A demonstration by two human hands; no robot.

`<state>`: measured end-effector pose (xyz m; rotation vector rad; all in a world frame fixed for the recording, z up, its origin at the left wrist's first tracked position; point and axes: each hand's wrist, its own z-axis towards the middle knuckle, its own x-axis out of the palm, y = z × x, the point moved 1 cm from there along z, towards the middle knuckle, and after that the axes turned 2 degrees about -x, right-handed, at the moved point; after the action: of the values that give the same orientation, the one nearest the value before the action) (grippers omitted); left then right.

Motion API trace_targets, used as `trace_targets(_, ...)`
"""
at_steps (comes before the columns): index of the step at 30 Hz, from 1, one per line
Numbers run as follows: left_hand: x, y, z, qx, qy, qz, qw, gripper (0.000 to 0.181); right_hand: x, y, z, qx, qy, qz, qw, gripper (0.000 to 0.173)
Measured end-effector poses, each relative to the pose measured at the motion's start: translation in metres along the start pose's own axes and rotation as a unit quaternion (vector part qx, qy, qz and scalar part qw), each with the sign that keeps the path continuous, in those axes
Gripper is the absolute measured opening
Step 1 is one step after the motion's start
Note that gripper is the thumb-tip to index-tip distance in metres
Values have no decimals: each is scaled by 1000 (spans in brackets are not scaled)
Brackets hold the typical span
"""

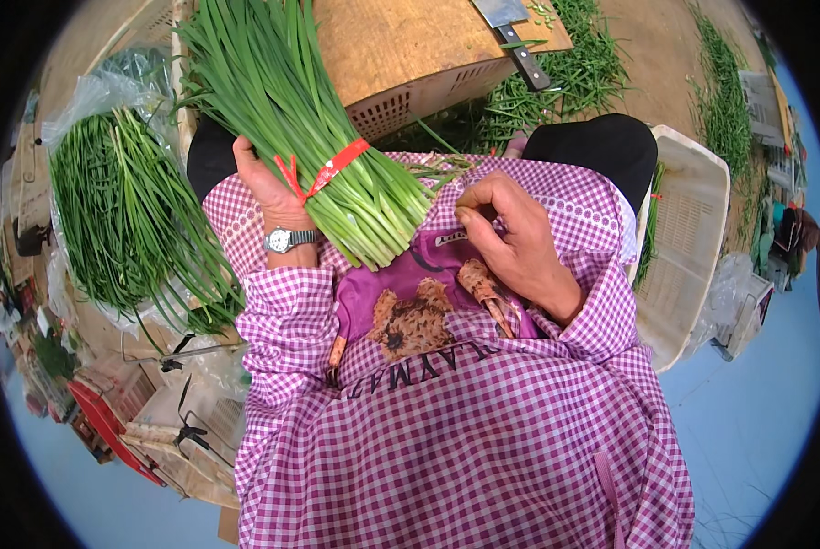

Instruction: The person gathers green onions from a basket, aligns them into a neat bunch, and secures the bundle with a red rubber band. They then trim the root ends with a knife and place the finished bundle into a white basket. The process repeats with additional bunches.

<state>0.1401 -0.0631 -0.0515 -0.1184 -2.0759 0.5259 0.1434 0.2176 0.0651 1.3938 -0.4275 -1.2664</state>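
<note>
My left hand [269, 189], with a watch on its wrist, holds a large bunch of green garlic chives [327, 165] from its left side, its palm and thumb against the stalks. A red tie [334, 167] is wrapped around the bunch near the pale cut ends, and its loose ends stick up by my palm. The leaves reach away over a wooden board. My right hand [509, 240] is above my lap, to the right of the cut ends, apart from the bunch. Its thumb and curled forefinger are close together; whether anything thin is between them cannot be seen.
A cleaver [519, 44] lies on the wooden board [410, 41], which rests on a plastic crate [416, 103]. More chives [128, 213] fill a plastic-lined container at left. Loose trimmings [581, 75] lie on the floor beyond. A white plastic crate [684, 240] stands at right.
</note>
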Motion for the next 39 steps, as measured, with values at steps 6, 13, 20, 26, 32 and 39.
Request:
trace_targets(6,0,1,0,1,16,21,1000,63,9,14,12,-65,17,-2,998,15)
trace_targets(13,4,0,-4,-10,22,-14,1000,61,8,-8,3,-37,58,-41,997,11)
trace_targets(20,15,-3,-7,-26,-28,130,991,55,-8,-3,31,-161,-15,-220,962,61)
trace_targets(26,11,-9,-10,-110,-43,168,979,52,11,24,66,-375,-41,-329,866,49)
trace_targets(32,21,-22,-17,-123,-10,192,974,51,27,40,64,-449,-66,-211,866,39)
trace_targets(39,51,-60,-18,-123,95,180,971,51,15,48,72,-512,-190,-162,822,30)
